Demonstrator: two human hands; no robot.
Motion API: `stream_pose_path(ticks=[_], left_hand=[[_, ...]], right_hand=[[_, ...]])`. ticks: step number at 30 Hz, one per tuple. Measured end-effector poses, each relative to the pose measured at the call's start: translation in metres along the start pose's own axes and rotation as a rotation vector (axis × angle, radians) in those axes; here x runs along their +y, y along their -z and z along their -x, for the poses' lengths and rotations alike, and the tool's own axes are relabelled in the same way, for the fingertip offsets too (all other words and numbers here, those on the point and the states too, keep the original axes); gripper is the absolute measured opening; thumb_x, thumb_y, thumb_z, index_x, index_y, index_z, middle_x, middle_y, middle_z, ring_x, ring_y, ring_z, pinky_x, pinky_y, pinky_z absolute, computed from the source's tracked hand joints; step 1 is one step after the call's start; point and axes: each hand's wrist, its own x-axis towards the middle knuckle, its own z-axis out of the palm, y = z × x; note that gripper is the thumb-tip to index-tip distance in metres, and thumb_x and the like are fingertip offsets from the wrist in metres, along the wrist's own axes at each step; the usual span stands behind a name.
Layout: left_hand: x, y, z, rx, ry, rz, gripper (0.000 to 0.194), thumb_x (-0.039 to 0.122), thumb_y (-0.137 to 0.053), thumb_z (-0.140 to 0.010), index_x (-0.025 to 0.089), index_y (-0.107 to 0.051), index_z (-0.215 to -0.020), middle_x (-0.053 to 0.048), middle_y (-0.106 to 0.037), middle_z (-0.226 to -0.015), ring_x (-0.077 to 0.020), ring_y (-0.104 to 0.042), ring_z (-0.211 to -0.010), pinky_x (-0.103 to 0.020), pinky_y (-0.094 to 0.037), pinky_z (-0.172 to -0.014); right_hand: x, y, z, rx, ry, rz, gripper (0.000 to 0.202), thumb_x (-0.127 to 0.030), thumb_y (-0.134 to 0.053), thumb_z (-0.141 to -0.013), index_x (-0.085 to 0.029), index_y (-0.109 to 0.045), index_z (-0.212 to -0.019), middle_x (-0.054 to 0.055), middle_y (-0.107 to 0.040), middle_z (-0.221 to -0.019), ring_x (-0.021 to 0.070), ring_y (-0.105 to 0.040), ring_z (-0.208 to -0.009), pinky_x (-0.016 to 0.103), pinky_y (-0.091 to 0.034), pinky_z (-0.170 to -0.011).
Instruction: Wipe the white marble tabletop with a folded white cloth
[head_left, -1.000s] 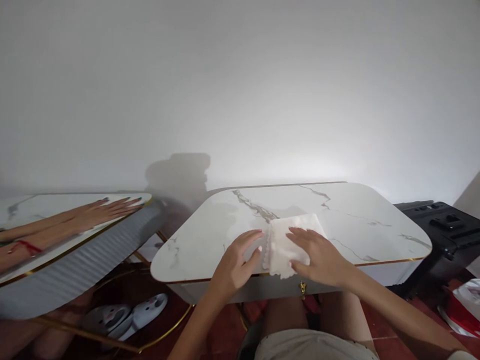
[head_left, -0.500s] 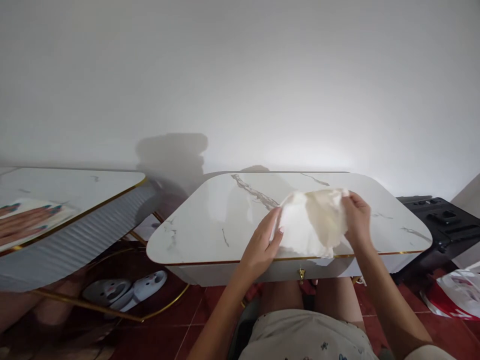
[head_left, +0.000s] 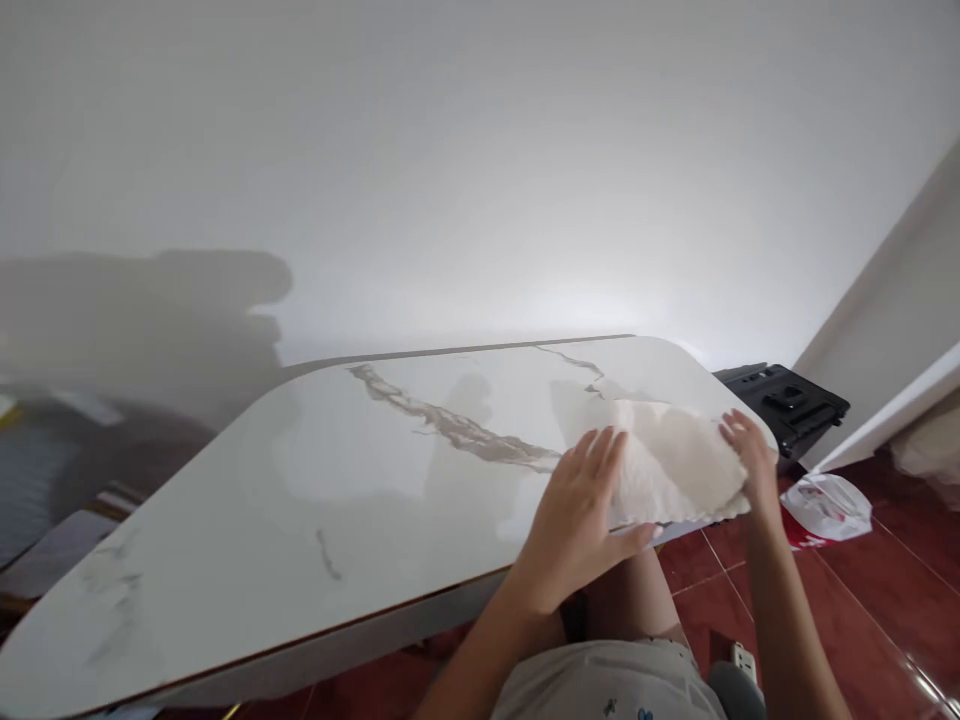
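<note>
A thin, off-white cloth (head_left: 675, 462) with a ragged lower edge is spread between my hands over the right end of the marble-patterned tabletop (head_left: 390, 470). At its left edge is my left hand (head_left: 581, 510), with the fingers over the cloth and the thumb at the lower side. My right hand (head_left: 752, 462) grips the cloth's right edge near the table's rounded corner. The cloth's lower edge reaches the front edge of the table; whether its underside touches the top, I cannot tell.
A black case (head_left: 799, 400) stands beyond the table's right end. Below it, a white and red plastic bag (head_left: 829, 510) lies on the red tiled floor (head_left: 892, 570). A white power strip (head_left: 744, 660) is near my legs. Behind the table rises a pale wall (head_left: 480, 180).
My view has turned to the right and come closer to the table. Both hands have moved with the cloth toward the table's right end, and the cloth is spread flatter.
</note>
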Motion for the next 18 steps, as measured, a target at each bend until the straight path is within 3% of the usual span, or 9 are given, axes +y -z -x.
stream_pose_path(ticks=[3,7,10,13,15,18], left_hand=[[0.02,-0.028,-0.029,-0.08,-0.129,-0.05,0.074,0.043,-0.063,-0.077,0.018,-0.031,-0.139,-0.013,-0.038,-0.144,-0.0321,-0.033,-0.133,-0.048,-0.032,-0.106],[0.03,-0.052,-0.046,-0.128,-0.176,-0.107,0.055,0.036,-0.067,-0.076,0.018,-0.048,-0.124,-0.015,-0.05,-0.134,-0.0333,-0.042,-0.126,-0.05,-0.035,-0.103],[0.027,-0.05,-0.051,-0.131,-0.181,-0.074,0.043,0.03,-0.065,-0.078,0.019,-0.054,-0.117,-0.014,-0.051,-0.133,-0.032,-0.046,-0.123,-0.05,-0.036,-0.102],[0.021,-0.037,-0.057,-0.101,-0.063,0.047,0.015,0.019,-0.049,-0.086,0.022,-0.061,-0.095,-0.008,-0.065,-0.11,-0.0228,-0.061,-0.1,-0.038,-0.047,-0.088],[0.014,-0.027,-0.061,0.015,0.103,0.175,0.016,0.02,-0.044,-0.087,0.02,-0.059,-0.082,-0.005,-0.068,-0.086,-0.0181,-0.064,-0.078,-0.03,-0.05,-0.071],[-0.002,-0.009,-0.059,0.408,0.382,0.457,0.013,0.031,-0.048,-0.085,0.019,-0.054,-0.082,0.002,-0.058,-0.066,-0.0114,-0.056,-0.056,-0.021,-0.044,-0.052]], right_hand=[[-0.003,-0.003,0.006,-0.113,-0.029,0.009,0.047,-0.044,-0.055,-0.073,-0.02,-0.057,-0.113,0.012,-0.059,-0.123,0.0274,-0.053,-0.113,0.043,-0.041,-0.093],[-0.013,0.01,0.003,-0.075,-0.057,-0.044,0.042,-0.041,-0.058,-0.072,-0.019,-0.06,-0.108,0.011,-0.06,-0.122,0.0271,-0.054,-0.114,0.044,-0.039,-0.096],[-0.021,0.026,-0.003,0.009,-0.023,-0.087,0.037,-0.039,-0.057,-0.074,-0.019,-0.061,-0.105,0.009,-0.064,-0.115,0.0251,-0.059,-0.107,0.044,-0.037,-0.098],[-0.023,0.032,-0.006,0.049,-0.023,-0.115,0.036,-0.038,-0.056,-0.076,-0.019,-0.062,-0.105,0.009,-0.067,-0.109,0.0241,-0.062,-0.1,0.046,-0.039,-0.096],[-0.02,0.03,-0.004,0.006,-0.02,-0.129,0.036,-0.037,-0.057,-0.075,-0.018,-0.061,-0.106,0.01,-0.067,-0.108,0.0243,-0.063,-0.099,0.046,-0.041,-0.095],[-0.016,0.024,0.001,-0.091,0.016,-0.118,0.04,-0.038,-0.057,-0.077,-0.017,-0.06,-0.111,0.011,-0.066,-0.111,0.0252,-0.062,-0.102,0.046,-0.041,-0.095]])
